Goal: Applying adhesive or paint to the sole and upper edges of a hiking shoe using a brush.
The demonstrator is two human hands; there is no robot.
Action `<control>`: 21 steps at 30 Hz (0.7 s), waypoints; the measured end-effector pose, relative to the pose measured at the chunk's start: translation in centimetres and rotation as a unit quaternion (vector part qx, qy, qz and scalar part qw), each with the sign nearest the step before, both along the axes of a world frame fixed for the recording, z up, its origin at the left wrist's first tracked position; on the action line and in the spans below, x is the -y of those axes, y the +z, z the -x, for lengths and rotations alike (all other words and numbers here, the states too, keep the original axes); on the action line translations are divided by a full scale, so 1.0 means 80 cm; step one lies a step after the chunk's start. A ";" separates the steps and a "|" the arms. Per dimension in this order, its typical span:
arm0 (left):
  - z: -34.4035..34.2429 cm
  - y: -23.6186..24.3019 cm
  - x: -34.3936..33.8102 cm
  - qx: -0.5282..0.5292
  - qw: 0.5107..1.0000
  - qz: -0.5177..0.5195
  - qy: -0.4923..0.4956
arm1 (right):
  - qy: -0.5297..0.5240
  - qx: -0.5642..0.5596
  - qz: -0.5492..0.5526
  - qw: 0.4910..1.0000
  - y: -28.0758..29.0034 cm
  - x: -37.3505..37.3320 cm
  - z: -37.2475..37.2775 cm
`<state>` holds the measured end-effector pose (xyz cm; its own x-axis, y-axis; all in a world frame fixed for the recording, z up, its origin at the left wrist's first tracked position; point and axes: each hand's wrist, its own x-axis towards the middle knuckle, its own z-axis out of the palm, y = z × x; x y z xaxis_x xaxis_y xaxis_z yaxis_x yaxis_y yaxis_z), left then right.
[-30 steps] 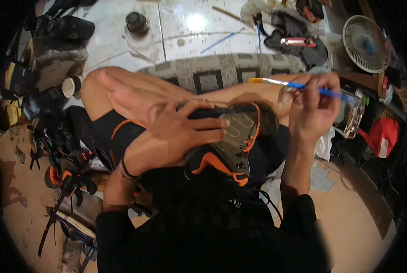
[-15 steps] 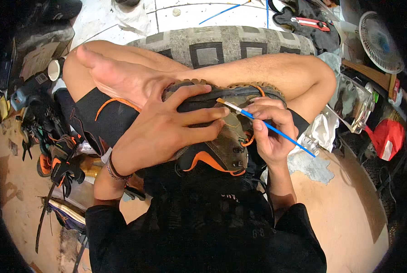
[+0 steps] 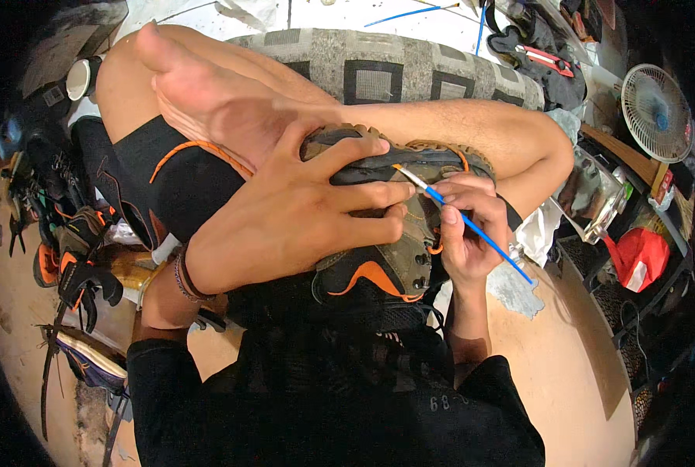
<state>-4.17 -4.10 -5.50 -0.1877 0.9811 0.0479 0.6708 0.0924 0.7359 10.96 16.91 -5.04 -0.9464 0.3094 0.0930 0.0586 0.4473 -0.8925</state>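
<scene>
A brown and black hiking shoe (image 3: 378, 268) with orange trim and an orange lace lies on its side in my lap, its lugged sole facing away from me. My left hand (image 3: 293, 202) is spread across the shoe, fingers wrapped over its side and holding it steady. In my right hand (image 3: 476, 226) a thin blue paintbrush (image 3: 491, 245) is pinched between thumb and fingers. Its bristle tip rests at the seam where the dark sole edge meets the upper, just beyond my left fingertips. The heel's underside is hidden by my left hand.
A grey patterned cushion (image 3: 324, 66) lies beyond my crossed legs. Farther off are another blue brush (image 3: 409, 14) and a red cutter (image 3: 546, 61). At right stand a white fan (image 3: 657, 113) and a red bag (image 3: 639, 261); at left, a white cup (image 3: 80, 79) and another shoe (image 3: 91, 358).
The view has shifted slightly. The brush tip has moved a little along the shoe's sole edge, and my left hand keeps its grip.
</scene>
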 end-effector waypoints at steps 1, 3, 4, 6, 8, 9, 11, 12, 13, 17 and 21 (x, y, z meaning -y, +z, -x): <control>0.000 -0.001 0.001 0.002 1.000 -0.001 0.002 | 0.016 0.004 -0.031 0.999 0.002 -0.004 0.000; 0.000 -0.001 0.001 0.003 1.000 0.003 0.001 | 0.033 0.009 -0.062 0.997 0.006 -0.008 0.001; -0.001 -0.001 0.001 0.003 1.000 0.003 0.001 | 0.034 0.004 -0.069 0.997 0.008 -0.009 0.002; -0.001 0.000 0.001 0.006 1.000 0.006 -0.003 | 0.034 -0.002 -0.075 0.997 0.012 -0.010 0.003; -0.001 -0.001 0.000 0.004 1.000 0.005 -0.005 | 0.032 -0.013 -0.059 0.998 0.016 -0.006 0.005; -0.001 -0.001 0.000 0.001 1.000 0.005 -0.006 | 0.024 -0.013 -0.043 0.999 0.015 -0.002 0.006; 0.000 0.000 0.001 0.000 1.000 0.008 -0.009 | 0.033 0.003 -0.040 0.999 0.016 0.002 0.012; 0.000 0.000 0.001 -0.002 1.000 0.011 -0.011 | 0.044 0.019 -0.036 0.998 0.017 0.002 0.014; -0.001 0.000 0.001 -0.002 1.000 0.011 -0.011 | 0.046 0.022 -0.048 0.998 0.016 -0.002 0.013; -0.005 -0.001 0.002 -0.011 1.000 0.000 0.002 | 0.031 0.056 -0.059 0.996 0.024 -0.014 0.010; -0.002 0.002 0.001 -0.012 1.000 0.007 -0.012 | 0.027 0.009 0.003 1.000 0.020 0.008 0.020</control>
